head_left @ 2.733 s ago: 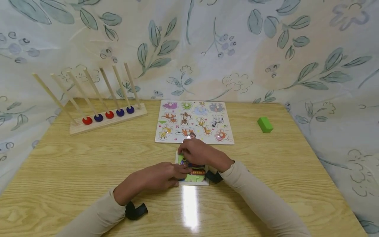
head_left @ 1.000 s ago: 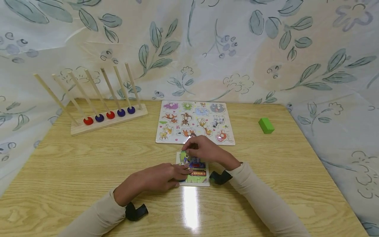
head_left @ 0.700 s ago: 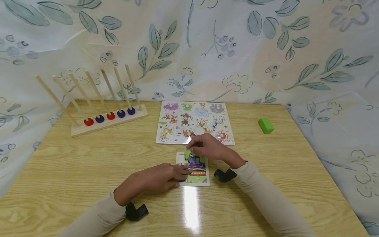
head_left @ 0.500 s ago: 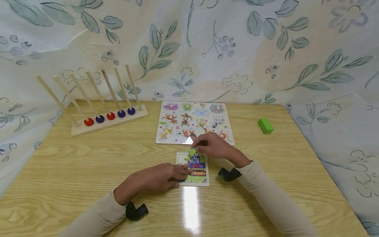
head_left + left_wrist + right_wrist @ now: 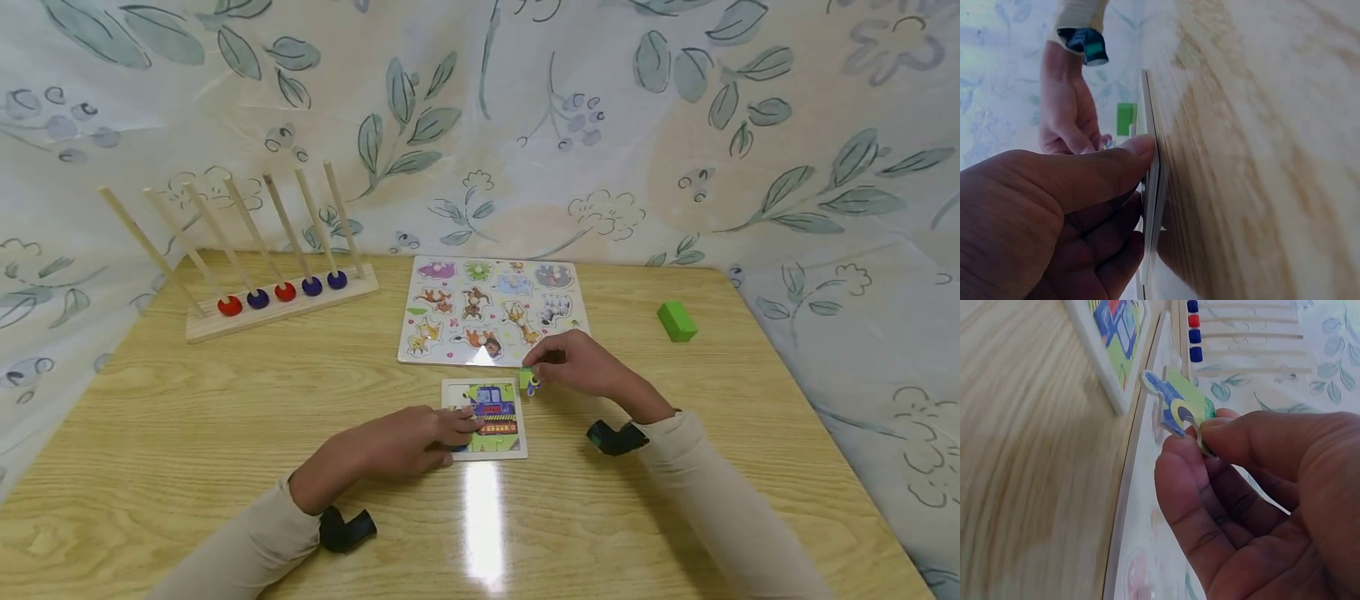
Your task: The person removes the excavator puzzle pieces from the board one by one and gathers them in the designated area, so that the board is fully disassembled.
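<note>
In the head view my right hand [image 5: 581,364] pinches a jigsaw piece [image 5: 529,382] by its edge, just off the right top corner of a small framed puzzle [image 5: 522,442]. The right wrist view shows the piece [image 5: 1175,403] green and blue with a yellow ring, between thumb and fingertips, raised off the table. My left hand [image 5: 408,440] rests on the puzzle's left side, fingers over the picture. Its thumb [image 5: 1129,153] is against the near edge of the frame. A blue vehicle shows in the puzzle, with a bare patch at its upper left; the fingers hide part of it.
Behind the puzzle lies a larger animal peg board [image 5: 487,312]. At the back left stands a wooden rack [image 5: 285,315] with upright rods and several red and blue beads. A green block [image 5: 677,322] sits on the right. A patterned cloth [image 5: 480,125] hangs behind the table.
My right hand has lifted the jigsaw piece from the puzzle's upper left and carried it right, past the frame's corner. The left hand has stayed on the puzzle, which sits slightly turned now.
</note>
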The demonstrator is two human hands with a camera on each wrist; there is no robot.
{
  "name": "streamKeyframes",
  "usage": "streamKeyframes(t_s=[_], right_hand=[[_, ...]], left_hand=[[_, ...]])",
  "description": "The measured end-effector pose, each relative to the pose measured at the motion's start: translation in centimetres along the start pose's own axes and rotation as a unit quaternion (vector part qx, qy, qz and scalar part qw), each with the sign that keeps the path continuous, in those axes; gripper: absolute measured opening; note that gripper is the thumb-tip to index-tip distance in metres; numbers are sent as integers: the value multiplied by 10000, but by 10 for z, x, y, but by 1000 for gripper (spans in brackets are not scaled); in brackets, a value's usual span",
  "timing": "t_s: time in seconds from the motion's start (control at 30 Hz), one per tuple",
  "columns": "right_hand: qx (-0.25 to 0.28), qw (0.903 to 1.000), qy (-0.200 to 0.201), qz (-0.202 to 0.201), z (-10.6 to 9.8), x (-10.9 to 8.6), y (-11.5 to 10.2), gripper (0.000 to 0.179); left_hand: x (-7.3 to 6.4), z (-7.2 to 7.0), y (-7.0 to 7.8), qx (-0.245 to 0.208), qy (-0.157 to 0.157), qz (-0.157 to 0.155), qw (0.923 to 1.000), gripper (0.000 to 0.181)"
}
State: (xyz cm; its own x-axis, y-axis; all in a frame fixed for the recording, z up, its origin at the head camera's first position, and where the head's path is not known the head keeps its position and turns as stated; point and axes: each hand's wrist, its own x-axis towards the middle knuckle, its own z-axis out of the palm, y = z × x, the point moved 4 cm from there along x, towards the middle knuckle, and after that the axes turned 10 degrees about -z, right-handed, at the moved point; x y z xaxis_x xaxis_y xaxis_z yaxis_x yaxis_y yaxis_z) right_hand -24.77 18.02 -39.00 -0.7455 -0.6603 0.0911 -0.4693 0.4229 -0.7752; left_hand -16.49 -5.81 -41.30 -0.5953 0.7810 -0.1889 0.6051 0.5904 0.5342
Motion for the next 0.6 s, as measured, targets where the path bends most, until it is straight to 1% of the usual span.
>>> streamKeyframes(t_s=[0.17,0.37,0.5,0.6], right_hand=[[14,9999,-10,163,-6,-6,3,16],[181,9986,-209,457,-7,-10,12,16],[236,9983,-313,432,-7,-12,17,15],[78,9989,-340,323,-7,-12,20,13]], left_hand=[[0,0,-3,-19,-12,84,10000,41],[-2,-2,0,112,-6,119,9999,40],[-2,-2,1,130,-13,74,9999,40],[-2,-2,1,105,-17,33,9999,40]])
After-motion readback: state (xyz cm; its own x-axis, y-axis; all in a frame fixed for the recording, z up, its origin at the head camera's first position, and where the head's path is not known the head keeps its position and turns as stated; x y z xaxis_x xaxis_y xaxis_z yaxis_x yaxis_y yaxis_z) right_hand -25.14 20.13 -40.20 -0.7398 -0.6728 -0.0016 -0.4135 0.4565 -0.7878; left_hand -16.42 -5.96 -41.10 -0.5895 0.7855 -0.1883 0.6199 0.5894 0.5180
